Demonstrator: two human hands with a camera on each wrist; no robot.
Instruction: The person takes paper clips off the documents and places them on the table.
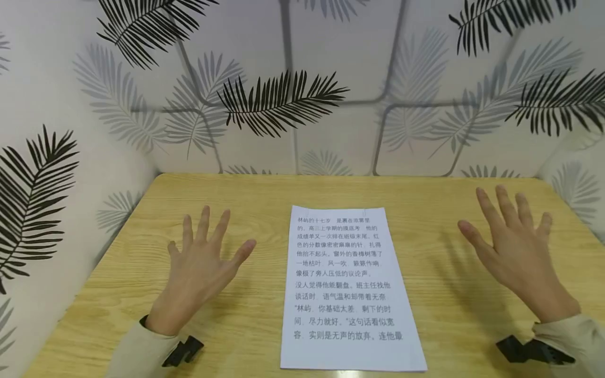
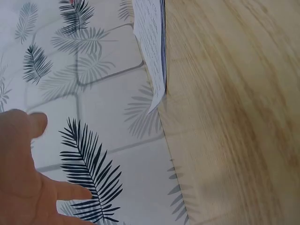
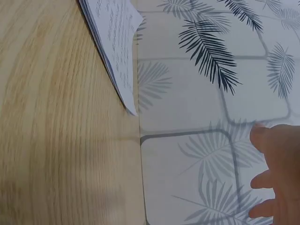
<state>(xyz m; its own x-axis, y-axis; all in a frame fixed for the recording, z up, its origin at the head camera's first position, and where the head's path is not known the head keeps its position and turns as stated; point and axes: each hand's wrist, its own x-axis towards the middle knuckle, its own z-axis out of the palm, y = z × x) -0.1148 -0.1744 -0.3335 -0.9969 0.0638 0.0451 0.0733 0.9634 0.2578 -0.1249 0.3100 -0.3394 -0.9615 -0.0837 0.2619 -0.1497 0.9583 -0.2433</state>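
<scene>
A stack of printed paper sheets [image 1: 347, 289] lies on the wooden table between the two hands. Lines of Chinese text cover the top sheet, and both wrist views show the stack's edge, with a corner lifted. To the left of the paper, the left hand [image 1: 200, 268] is spread with its fingers straight, holding nothing. On the other side, the right hand [image 1: 517, 252] is spread above the table and holds nothing; its shadow falls on the wood. In the wrist views, parts of the left hand [image 2: 28, 178] and right hand [image 3: 281, 168] show, apart from the paper.
The light wooden table [image 1: 227, 325] reaches back to a wall [image 1: 331, 147] with a leaf pattern. More patterned wall [image 1: 85, 210] stands along the left side. Each wrist wears a dark strap mount, such as the one on the right [image 1: 534, 350].
</scene>
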